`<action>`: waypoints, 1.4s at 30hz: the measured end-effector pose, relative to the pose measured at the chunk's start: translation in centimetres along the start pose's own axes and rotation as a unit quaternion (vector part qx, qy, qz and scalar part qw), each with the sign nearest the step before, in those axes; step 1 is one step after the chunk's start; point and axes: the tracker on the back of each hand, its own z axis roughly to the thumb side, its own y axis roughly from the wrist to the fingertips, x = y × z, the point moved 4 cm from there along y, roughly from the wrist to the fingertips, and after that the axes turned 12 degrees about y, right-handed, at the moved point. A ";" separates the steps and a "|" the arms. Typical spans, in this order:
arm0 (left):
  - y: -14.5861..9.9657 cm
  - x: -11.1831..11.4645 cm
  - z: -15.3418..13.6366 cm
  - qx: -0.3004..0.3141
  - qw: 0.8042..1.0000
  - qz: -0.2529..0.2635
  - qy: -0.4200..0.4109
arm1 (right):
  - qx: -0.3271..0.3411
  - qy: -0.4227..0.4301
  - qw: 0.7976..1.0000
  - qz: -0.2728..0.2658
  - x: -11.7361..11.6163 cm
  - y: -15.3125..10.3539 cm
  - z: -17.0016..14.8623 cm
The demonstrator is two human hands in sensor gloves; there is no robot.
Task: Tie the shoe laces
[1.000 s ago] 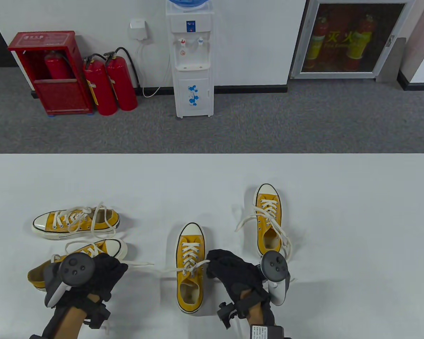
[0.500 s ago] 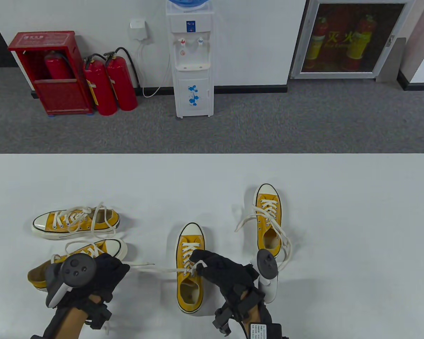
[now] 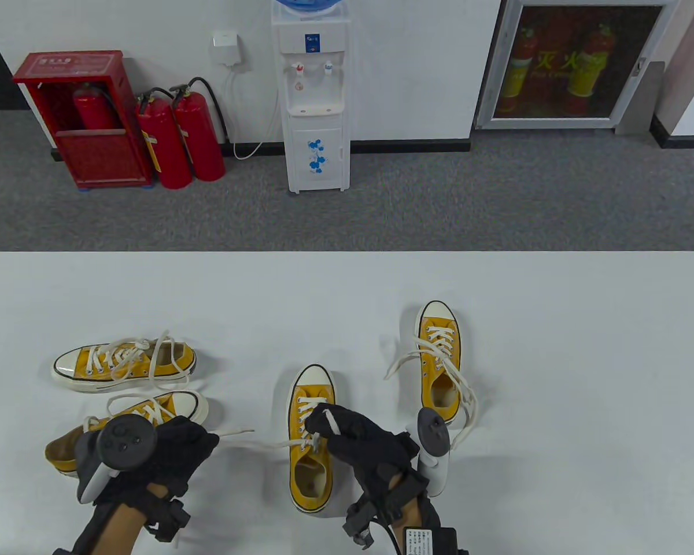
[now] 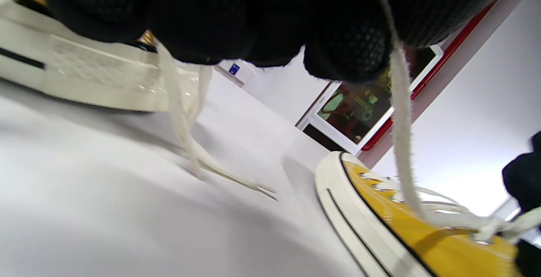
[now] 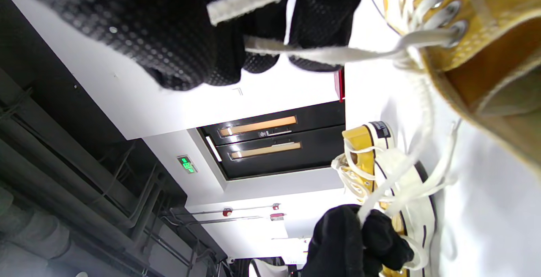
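right hand [image 3: 361, 439] further over shoe [image 3: 310, 437]

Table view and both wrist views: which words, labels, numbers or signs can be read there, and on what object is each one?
"灭火": glass door of the wall cabinet; smaller line below blurred.
Red extinguisher box: white characters, too small.
Water dispenser: blue label, unreadable.
White tag by the right hand: print too small.
Green ceiling sign: illegible.
Shoe heel patch: blurred.
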 end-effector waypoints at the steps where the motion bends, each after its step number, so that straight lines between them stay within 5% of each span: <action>1: 0.0 0.1 0.1 0.002 1.000 -0.003 -0.018 | -0.001 -0.009 1.000 -0.001 0.0 0.0 0.0; 10: -0.2 1.4 2.0 0.039 0.970 -0.024 -0.240 | 0.000 -0.135 0.990 -0.041 -0.5 0.1 0.0; 15: -0.6 1.8 4.0 0.068 0.954 -0.031 -0.289 | -0.003 -0.226 0.973 -0.052 -1.4 0.3 0.0; 31: -2.5 0.8 9.6 0.165 0.970 0.031 -0.178 | 0.019 -0.387 0.922 -0.022 -5.9 1.1 -0.1; 42: -2.3 -0.5 8.6 0.147 0.968 0.077 -0.187 | 0.041 -0.526 0.849 0.034 -8.8 0.5 -0.4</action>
